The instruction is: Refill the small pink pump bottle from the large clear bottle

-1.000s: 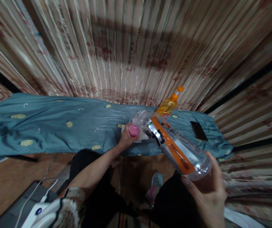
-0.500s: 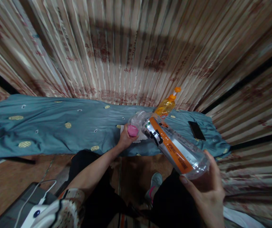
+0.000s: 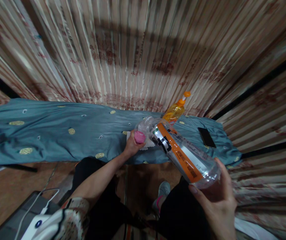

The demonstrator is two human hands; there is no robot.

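My right hand (image 3: 216,200) grips the base end of a large clear plastic bottle (image 3: 183,156) with an orange and silver label. The bottle is tilted, its narrower end up and to the left. My left hand (image 3: 132,145) is closed around a clear plastic container (image 3: 143,126) with a round pink patch (image 3: 139,137) on it. The container meets or overlaps the bottle's upper end; I cannot tell whether they touch. Under them, a white paper piece (image 3: 150,144) with a scalloped edge lies on the cloth.
An orange pump bottle (image 3: 174,111) with yellow liquid stands behind the clear bottle. A dark phone (image 3: 207,137) lies to the right on the blue-green cloth (image 3: 53,133). Pleated curtains (image 3: 123,50) hang behind. A white device (image 3: 36,225) with a cable is at lower left.
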